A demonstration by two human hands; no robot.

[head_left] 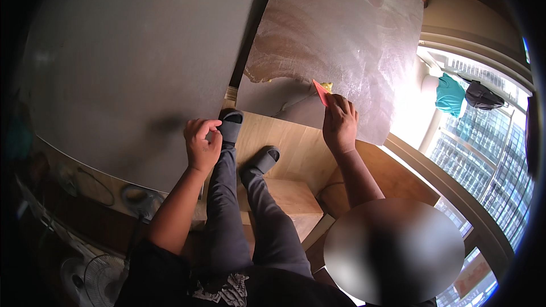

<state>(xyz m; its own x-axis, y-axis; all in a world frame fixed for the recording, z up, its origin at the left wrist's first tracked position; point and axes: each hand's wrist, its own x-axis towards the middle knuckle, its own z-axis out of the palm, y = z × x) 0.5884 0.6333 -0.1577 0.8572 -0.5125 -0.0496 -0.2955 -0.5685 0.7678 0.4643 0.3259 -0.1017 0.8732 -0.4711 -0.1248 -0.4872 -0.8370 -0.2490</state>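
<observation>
Nearest the camera, the person wears a dark shirt with a pale print, dark trousers and grey slippers. The slippers are set apart, one farther forward than the other. A pale wooden box sits beside the legs, and a round fan is at lower left.

The left hand is in view over the near right part of a large grey panel, with its fingers loosely bent and the thumb off the palm. A soft shadow falls on the panel to its left.

The right hand pinches a flat red scraper between thumb and fingers. The scraper is over the near part of a brown board, its narrow tip pointing away from the person. A small yellow lump shows just beside the blade; whether it sits on the blade or the board cannot be told. Cloudy, streaked smears cover much of the board, with a curved edge left of the scraper. A dark gap separates board and panel.

Farther right, a teal cloth and a black bag hang by a bright window.
</observation>
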